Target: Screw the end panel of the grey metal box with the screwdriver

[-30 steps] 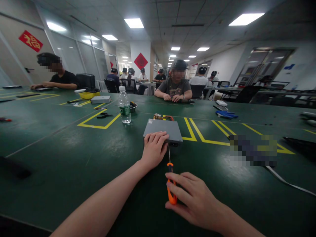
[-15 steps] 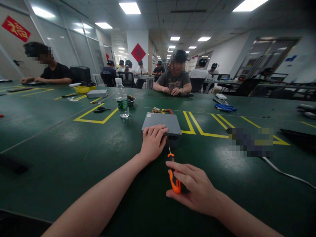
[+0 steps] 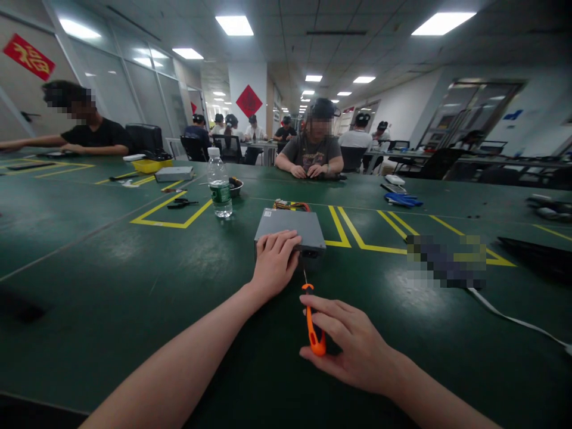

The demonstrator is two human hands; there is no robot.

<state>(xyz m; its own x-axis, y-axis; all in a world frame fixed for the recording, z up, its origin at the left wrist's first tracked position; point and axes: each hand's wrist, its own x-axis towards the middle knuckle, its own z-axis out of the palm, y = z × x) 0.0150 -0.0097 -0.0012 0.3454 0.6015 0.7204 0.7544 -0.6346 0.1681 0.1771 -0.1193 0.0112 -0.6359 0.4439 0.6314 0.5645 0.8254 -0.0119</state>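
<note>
A flat grey metal box (image 3: 290,224) lies on the green table (image 3: 111,286) in front of me, with coloured wires (image 3: 292,205) at its far end. My left hand (image 3: 273,262) rests on the box's near left corner, fingers curled over the edge. My right hand (image 3: 348,345) pinches the orange handle of a screwdriver (image 3: 313,325). The thin shaft points at the box's near face, and its tip is at or just short of that face.
A water bottle (image 3: 219,185) and a small bowl (image 3: 235,187) stand to the left beyond the box. Scissors (image 3: 181,203) lie inside yellow tape lines. A white cable (image 3: 513,322) runs along the right. One person sits opposite, others sit further back and left.
The view shifted slightly. My right hand and the screwdriver stayed pointed at the box's near face, with the handle turned a little between my fingers. My left hand kept its place on the box.
</note>
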